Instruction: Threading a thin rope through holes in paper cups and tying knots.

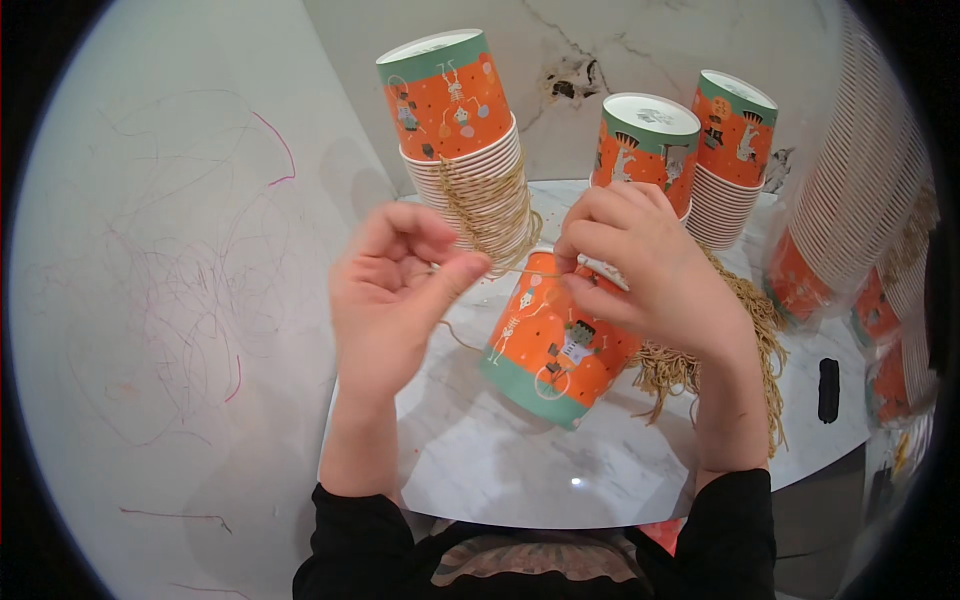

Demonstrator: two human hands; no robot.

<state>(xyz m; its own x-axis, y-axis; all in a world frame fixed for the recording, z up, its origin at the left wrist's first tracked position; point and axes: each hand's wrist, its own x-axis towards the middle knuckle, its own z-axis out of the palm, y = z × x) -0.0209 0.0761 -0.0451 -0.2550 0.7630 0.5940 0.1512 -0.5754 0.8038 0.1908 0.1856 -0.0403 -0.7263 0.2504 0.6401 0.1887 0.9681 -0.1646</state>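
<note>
Single orange paper cup (552,345) w/ green rim band & cartoon skeleton print lies tilted on the marble tabletop (480,450), mouth end toward the person, base end tucked up under the right hand. A thin tan string (520,271) runs taut btwn both hands just above the cup; a looser bit curves down by the left wrist toward the cup's side.

Left hand (390,300): fingers curled together, thumb pressed to forefinger, pinched on the string's left end. Right hand (640,265): fingers bent & closed, gripping the cup's upper end and the string's other end; exact fingertip contact is hidden behind the knuckles.

Behind the hands, a tall stack of same-print cups (465,150) stands upside down, w/ tan string loops hanging down its front. Two more upside-down stacks sit farther back-right: one (640,140) just behind the right hand, another (730,160) beside it. A heap of tan string pieces (740,340) lies on the table right of the right wrist. A long sleeve of stacked cups in clear wrap (860,200) leans along the right edge. Small black object (828,390) sits near the table's right rim. Left wall (180,300) is pale w/ scribble marks. Both forearms come out of black sleeves (350,545).
</note>
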